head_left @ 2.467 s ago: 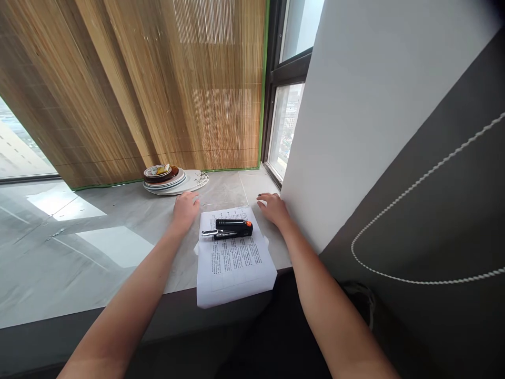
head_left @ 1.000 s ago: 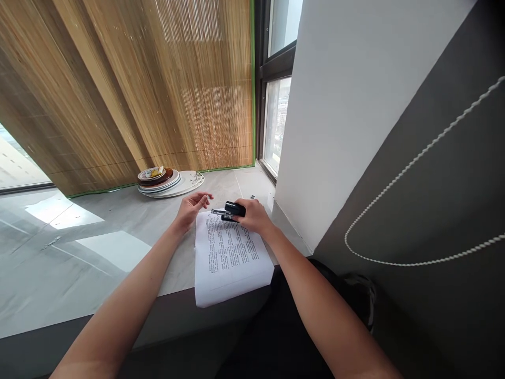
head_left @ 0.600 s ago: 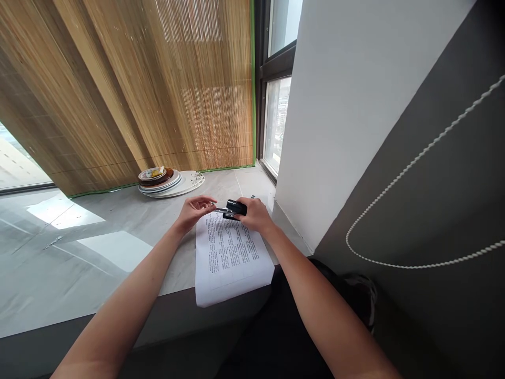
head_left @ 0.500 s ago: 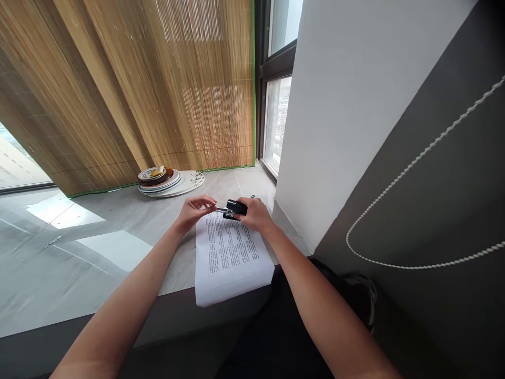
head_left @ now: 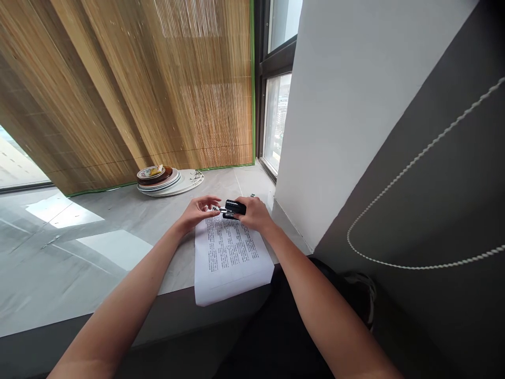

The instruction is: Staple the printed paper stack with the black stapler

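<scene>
A black stapler (head_left: 235,206) is gripped in my right hand (head_left: 254,211), its front pointing left. From its front a short metal strip (head_left: 223,210) sticks out toward my left hand (head_left: 199,211). The thumb and fingers of that hand are curled around the strip's end, the upper fingers a little raised; their exact contact is partly hidden. Under both hands lies a printed sheet of paper (head_left: 232,263), its near end bending down over the ledge's front edge. Whether staples sit inside the stapler cannot be made out.
A stack of plates (head_left: 158,181) stands on the grey ledge (head_left: 173,273) at the back, on a larger oval plate (head_left: 189,181). Behind it hangs a bamboo blind (head_left: 158,95). On the right are a white wall (head_left: 331,105) and a looping bead cord (head_left: 379,260). A small object (head_left: 252,195) lies beyond my right hand.
The metal strip shows shorter in front of the stapler. My left hand has moved slightly right, its upper fingers spread further from the thumb. My right hand still holds the stapler over the paper.
</scene>
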Tool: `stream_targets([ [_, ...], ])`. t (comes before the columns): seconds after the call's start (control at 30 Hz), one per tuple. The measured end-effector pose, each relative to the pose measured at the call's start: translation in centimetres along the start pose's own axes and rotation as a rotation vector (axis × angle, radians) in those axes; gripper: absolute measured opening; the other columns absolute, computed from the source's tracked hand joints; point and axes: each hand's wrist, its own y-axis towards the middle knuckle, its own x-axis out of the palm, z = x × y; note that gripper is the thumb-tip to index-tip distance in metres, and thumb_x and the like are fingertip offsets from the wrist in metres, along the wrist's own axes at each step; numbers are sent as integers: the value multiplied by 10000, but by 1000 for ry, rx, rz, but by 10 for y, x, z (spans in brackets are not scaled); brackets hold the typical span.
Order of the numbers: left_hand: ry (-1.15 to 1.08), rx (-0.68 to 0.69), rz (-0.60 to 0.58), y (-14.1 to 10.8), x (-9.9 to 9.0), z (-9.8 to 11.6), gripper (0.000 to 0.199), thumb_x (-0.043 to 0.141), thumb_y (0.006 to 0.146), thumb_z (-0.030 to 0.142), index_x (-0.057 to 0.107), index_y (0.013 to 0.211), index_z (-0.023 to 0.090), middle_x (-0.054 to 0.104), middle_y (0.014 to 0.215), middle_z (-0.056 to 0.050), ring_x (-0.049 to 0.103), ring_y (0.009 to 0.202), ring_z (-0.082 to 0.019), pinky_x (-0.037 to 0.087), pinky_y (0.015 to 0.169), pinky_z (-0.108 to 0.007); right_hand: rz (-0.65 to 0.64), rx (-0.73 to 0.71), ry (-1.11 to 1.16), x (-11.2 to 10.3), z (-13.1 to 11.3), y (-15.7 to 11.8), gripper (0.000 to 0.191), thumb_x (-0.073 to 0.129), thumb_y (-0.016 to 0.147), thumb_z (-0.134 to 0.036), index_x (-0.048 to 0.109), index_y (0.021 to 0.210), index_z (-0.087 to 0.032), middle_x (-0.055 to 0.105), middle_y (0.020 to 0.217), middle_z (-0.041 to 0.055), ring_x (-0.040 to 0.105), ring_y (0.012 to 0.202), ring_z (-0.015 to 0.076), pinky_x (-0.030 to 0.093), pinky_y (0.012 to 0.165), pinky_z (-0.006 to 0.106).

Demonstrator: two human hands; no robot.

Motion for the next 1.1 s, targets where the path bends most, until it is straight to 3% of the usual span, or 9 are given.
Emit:
stream_targets([
  [0.2,-66,-30,-10,1,2,-2,618,990,600,442,798,1132,192,784,1009,-120,714,884,-249,484,726,-344,-7,-6,-18,-1,-2,-1,307,797,824,-271,736,1125,-253,782,1036,31,697,913,224,460,741,297],
  [0.53,-98,-15,-31,2,4,0,576,1002,585,406,808,1081,189,801,958,-129,720,786,-246,495,645,-338,-8,-1,-6,-2,-3,-1,304,812,812,-265,749,1109,-266,779,1023,35,697,924,235,471,755,304],
  [1.1,-71,-40,-34,1,4,1,532,998,597,385,814,1060,197,804,955,-123,716,773,-243,484,639,-336,22,-3,69,-5,-1,-2,299,818,788,-233,768,1080,-269,792,987,18,710,909,228,495,762,307],
])
